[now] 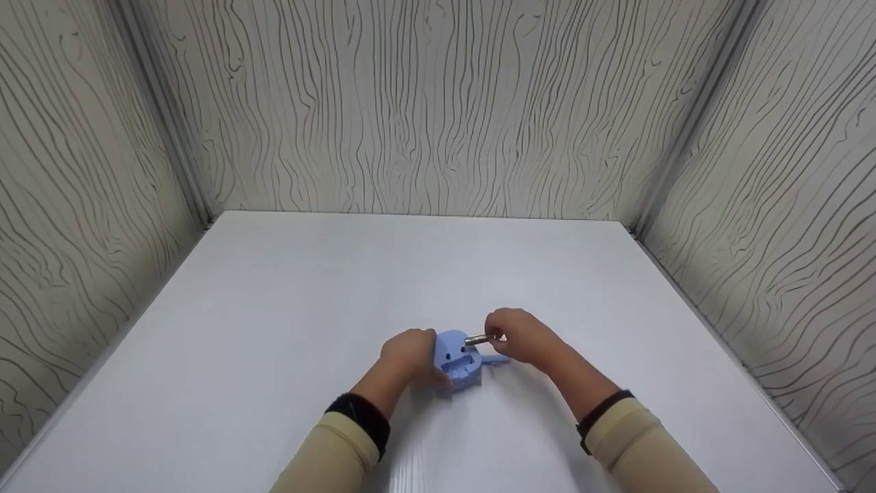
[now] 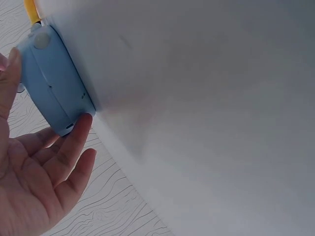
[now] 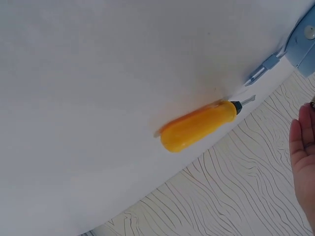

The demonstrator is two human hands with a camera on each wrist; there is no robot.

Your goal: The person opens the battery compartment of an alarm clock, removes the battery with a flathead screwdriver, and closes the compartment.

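A light-blue rounded plastic device (image 1: 449, 342) stands on the white table with its open battery compartment facing me. My left hand (image 1: 409, 356) grips it from the left; in the left wrist view the thumb and fingers (image 2: 74, 142) lie on opposite sides of the casing (image 2: 54, 78). Between the fingertips of my right hand (image 1: 523, 335) is a battery (image 1: 478, 339), its free end over the device's upper right part. Only the edge of the right hand (image 3: 306, 152) shows in the right wrist view. A narrow blue piece (image 1: 494, 359) sticks out to the device's right.
A screwdriver with a yellow handle (image 3: 197, 127) lies on the table near the device, hidden by the right hand in the head view. The white tabletop (image 1: 308, 287) is enclosed by wood-grain patterned panels (image 1: 424, 109) at the back and both sides.
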